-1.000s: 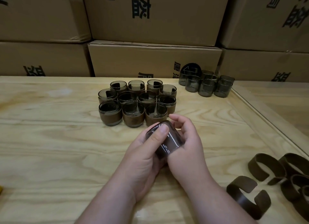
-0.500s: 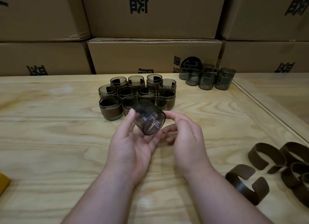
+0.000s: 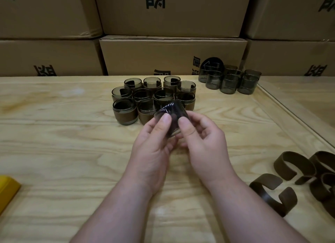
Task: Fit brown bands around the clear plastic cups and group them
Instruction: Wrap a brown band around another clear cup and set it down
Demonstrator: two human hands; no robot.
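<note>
Above a pale wooden bench [image 3: 63, 143], a left hand [image 3: 152, 152] and right hand [image 3: 204, 143] grasp a tilted smoky clear plastic cup [image 3: 172, 114] with curled fingers, just before a cluster of brown-banded cups [image 3: 154, 97]; loose curved brown bands [image 3: 290, 179] lie right.

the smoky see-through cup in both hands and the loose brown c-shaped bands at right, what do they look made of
Smoky see-through cup: likely glossy clear plastic, since it shows bright highlights and the fingers behind it.
Loose brown C-shaped bands: matte, stiff yet curled, perhaps leather-like or rubbery; unsure.
</note>
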